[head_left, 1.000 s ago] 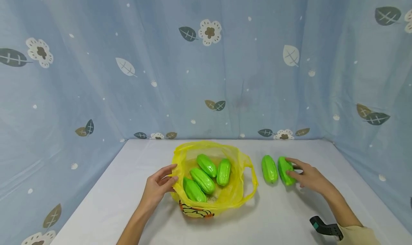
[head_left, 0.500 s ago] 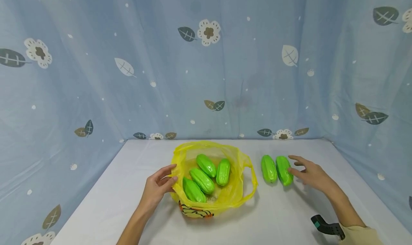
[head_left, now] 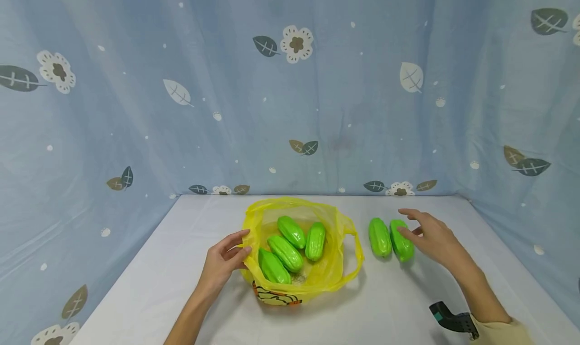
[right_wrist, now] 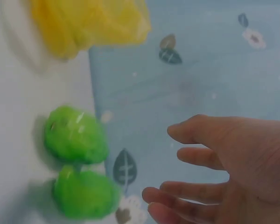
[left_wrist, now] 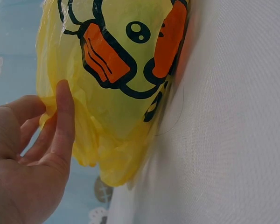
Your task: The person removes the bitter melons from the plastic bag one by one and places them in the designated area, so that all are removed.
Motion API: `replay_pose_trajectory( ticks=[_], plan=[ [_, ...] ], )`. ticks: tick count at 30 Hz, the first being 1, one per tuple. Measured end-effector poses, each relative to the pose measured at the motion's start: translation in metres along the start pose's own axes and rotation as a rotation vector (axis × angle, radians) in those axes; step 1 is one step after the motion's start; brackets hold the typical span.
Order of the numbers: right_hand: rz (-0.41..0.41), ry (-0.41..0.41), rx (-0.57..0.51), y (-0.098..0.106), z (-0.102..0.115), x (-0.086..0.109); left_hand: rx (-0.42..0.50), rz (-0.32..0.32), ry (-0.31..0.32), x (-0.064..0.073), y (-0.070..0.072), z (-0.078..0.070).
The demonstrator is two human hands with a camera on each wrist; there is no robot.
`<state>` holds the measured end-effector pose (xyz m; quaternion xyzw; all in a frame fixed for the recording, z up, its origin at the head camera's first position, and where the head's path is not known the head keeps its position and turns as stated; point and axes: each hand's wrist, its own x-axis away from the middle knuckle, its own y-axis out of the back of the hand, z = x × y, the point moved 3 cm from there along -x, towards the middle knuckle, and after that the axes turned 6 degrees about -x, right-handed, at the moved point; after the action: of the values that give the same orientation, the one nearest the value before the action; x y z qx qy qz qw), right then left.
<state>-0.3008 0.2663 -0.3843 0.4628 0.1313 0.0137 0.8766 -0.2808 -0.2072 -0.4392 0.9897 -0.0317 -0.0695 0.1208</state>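
Note:
A yellow plastic bag (head_left: 337, 279) with a cartoon print stands with its mouth spread wide, holding several glossy green, ridged, elongated vegetables (head_left: 284, 253). My left hand (head_left: 222, 259) pinches the bag's left edge between thumb and fingers; the left wrist view shows the gathered plastic (left_wrist: 49, 109) there. Two more such vegetables lie side by side right of the bag: a left one (head_left: 379, 238) and a right one (head_left: 400, 247). Over the right one hovers my right hand (head_left: 437, 242), fingers spread and nothing in them. In the right wrist view this hand (right_wrist: 238, 168) is apart from both vegetables.
A white-covered table (head_left: 362, 315) lies under everything. Blue patterned curtain (head_left: 290, 108) encloses its back and sides. The bag's looped handle (head_left: 358, 257) sticks out toward the two loose vegetables. A black strap device (head_left: 453, 319) sits on the right wrist.
My right hand has let go of the right vegetable and lifted above it. That vegetable now lies straighter, closer to its neighbour. The left hand keeps its hold on the bag.

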Motion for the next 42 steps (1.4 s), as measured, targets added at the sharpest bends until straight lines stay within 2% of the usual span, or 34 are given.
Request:
replay_pose_trajectory(
  ticks=[8,15,27,36,42],
  plan=[
    [-0.030,0.038,0.005,0.000,0.039,-0.010,-0.004,0.000,0.000,0.000,-0.002,0.001],
    [-0.014,0.075,0.000,-0.004,0.065,-0.018,0.010,-0.015,0.015,0.000,-0.002,0.001],
    [0.025,0.107,-0.010,-0.017,0.109,-0.028,0.008,-0.004,-0.003,0.000,-0.001,0.001],
    [0.057,0.124,-0.032,-0.029,0.136,-0.033,0.010,0.002,-0.003,0.000,-0.001,0.000],
    [0.088,0.107,-0.032,-0.039,0.150,-0.040,0.008,0.005,0.006,0.000,-0.002,0.000]
  ],
)
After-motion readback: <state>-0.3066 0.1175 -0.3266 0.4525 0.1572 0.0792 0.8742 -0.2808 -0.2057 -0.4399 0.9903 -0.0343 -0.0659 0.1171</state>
